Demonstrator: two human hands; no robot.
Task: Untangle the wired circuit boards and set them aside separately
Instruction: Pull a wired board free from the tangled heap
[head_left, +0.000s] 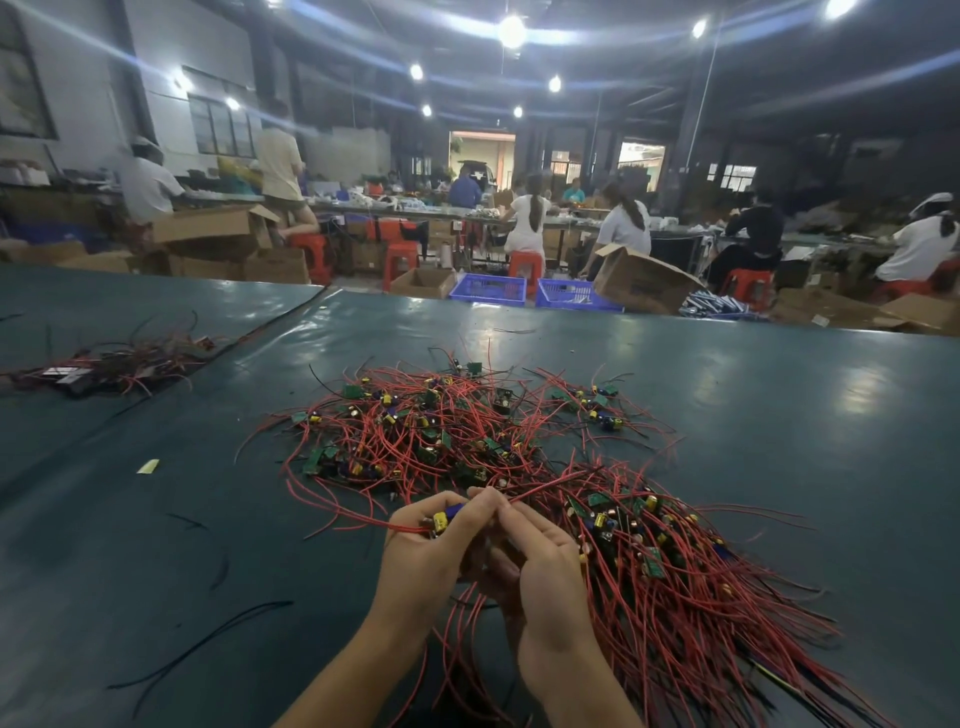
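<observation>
Green table bears a tangled pile beyond left hand pinching a board, right hand its wire.

Left hand grips a wired board — right hand pinches red wire.

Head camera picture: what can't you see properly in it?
Head view: the circuit board in the left hand is mostly covered by its curled fingers.
Head view: the fingertips of the right hand sit behind the left hand, so whether they pinch a wire is unclear.
Head view: the bundle of wired boards on the right runs off the bottom edge.
Head view: the far pile at the left is dim and blurred.
</observation>
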